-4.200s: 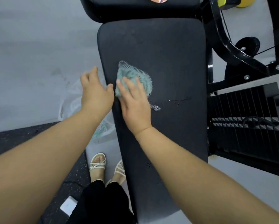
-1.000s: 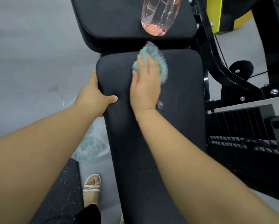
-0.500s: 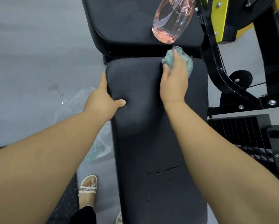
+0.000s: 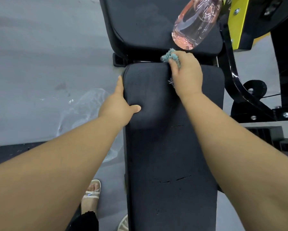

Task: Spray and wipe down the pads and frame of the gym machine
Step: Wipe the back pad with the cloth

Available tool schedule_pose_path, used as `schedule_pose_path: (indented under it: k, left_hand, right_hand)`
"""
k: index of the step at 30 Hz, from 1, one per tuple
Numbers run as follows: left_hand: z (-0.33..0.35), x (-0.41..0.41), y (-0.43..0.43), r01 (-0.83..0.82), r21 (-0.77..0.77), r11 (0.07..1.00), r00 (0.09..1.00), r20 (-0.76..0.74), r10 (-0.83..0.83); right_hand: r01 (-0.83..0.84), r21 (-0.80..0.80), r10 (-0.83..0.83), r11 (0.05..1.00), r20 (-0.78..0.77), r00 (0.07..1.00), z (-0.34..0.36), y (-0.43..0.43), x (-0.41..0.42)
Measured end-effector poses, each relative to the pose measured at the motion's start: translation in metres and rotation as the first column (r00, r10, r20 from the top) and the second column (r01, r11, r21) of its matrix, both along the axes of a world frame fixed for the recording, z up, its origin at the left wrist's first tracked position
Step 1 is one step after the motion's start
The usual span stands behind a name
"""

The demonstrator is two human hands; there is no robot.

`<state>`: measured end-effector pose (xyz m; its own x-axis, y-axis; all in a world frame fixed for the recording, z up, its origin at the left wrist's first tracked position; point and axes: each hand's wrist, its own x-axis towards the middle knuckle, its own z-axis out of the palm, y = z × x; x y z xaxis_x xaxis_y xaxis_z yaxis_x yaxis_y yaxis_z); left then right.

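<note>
A long black pad (image 4: 166,147) of the gym machine runs down the middle of the view, with cracks in its cover. My right hand (image 4: 187,75) grips a bunched teal cloth (image 4: 170,57) at the pad's far edge, over the gap to the second black pad (image 4: 139,22). My left hand (image 4: 118,105) holds the long pad's left edge, thumb on top and fingers along the side. A clear spray bottle with pinkish liquid (image 4: 193,22) lies on the far pad, just beyond my right hand.
The black and yellow machine frame (image 4: 236,30) curves down on the right, with bolts and a round foot (image 4: 255,89). A crumpled clear plastic bag (image 4: 84,110) lies on the grey floor at left. My sandalled foot (image 4: 91,195) stands beside the pad.
My right hand has slid the cloth up the pad to its far edge and bunched it there. My left hand stays on the pad's left side.
</note>
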<state>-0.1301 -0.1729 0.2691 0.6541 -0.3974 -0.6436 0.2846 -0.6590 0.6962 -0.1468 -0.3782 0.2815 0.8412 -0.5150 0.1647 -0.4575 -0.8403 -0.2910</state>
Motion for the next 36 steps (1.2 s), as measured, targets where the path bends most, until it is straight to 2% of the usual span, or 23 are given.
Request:
schedule_pose_path:
  k: [2, 4, 7, 10, 13, 16, 17, 19, 21, 23, 25, 27, 30, 36]
  left_hand:
    - [0.002, -0.001, 0.0, 0.012, 0.01, 1.0, 1.0, 0.012, -0.012]
    - [0.002, -0.001, 0.0, 0.013, 0.012, 1.0, 1.0, 0.021, -0.013]
    - [0.003, 0.0, -0.001, 0.015, -0.006, 1.0, 1.0, 0.021, -0.015]
    - [0.004, -0.001, -0.001, 0.008, 0.0, 1.0, 1.0, 0.011, -0.008]
    - [0.002, 0.0, -0.001, -0.026, -0.031, 0.999, 0.999, -0.023, 0.025]
    - [0.005, -0.002, 0.001, -0.044, -0.053, 0.998, 0.999, -0.021, 0.043]
    - [0.008, -0.005, 0.0, -0.033, -0.033, 0.999, 0.999, 0.026, 0.034]
    - [0.015, -0.015, -0.001, 0.028, 0.122, 0.992, 0.969, 0.239, -0.057]
    - [0.025, -0.028, -0.006, 0.115, 0.314, 0.943, 0.834, 0.484, -0.263]
    - [0.029, -0.04, -0.015, 0.169, 0.341, 0.925, 0.658, 0.659, -0.364]
    - [0.035, -0.049, -0.033, 0.184, 0.264, 0.947, 0.58, 0.748, -0.322]
    - [0.042, -0.055, -0.056, 0.223, 0.292, 0.93, 0.571, 0.734, -0.367]
    - [0.049, -0.058, -0.086, 0.305, 0.41, 0.86, 0.559, 0.654, -0.51]
    - [0.047, -0.065, -0.128, 0.432, 0.59, 0.682, 0.536, 0.44, -0.72]
  right_hand:
    - [0.039, -0.044, -0.039, 0.998, 0.001, 0.999, 0.002, 0.025, 0.009]
    - [-0.074, -0.067, 0.073, 0.995, -0.014, 0.997, -0.001, 0.06, 0.021]
    - [-0.246, -0.074, 0.252, 0.966, 0.08, 0.964, -0.006, 0.091, 0.034]
    - [-0.364, -0.023, 0.364, 0.931, -0.007, 0.931, 0.0, 0.075, 0.032]
    - [-0.308, 0.006, 0.308, 0.951, -0.035, 0.951, 0.002, 0.037, 0.02]
    - [-0.164, -0.026, 0.164, 0.986, -0.008, 0.986, 0.004, -0.001, 0.001]
    - [-0.12, -0.038, 0.12, 0.992, -0.016, 0.993, 0.005, -0.013, -0.005]
    - [-0.005, -0.067, 0.003, 0.998, -0.031, 1.0, 0.005, -0.024, -0.009]
    - [0.038, -0.115, -0.043, 0.993, -0.036, 0.998, 0.002, -0.014, -0.002]
    - [-0.057, -0.13, 0.058, 0.99, 0.005, 0.998, -0.006, 0.011, 0.003]
    - [-0.198, -0.059, 0.201, 0.978, 0.051, 0.978, -0.004, 0.023, 0.003]
    - [-0.307, 0.004, 0.307, 0.952, 0.0, 0.952, 0.003, 0.008, -0.004]
    - [-0.379, -0.01, 0.377, 0.925, -0.087, 0.922, 0.009, -0.036, -0.019]
    - [-0.169, 0.037, 0.169, 0.985, 0.001, 0.986, 0.003, -0.107, -0.054]
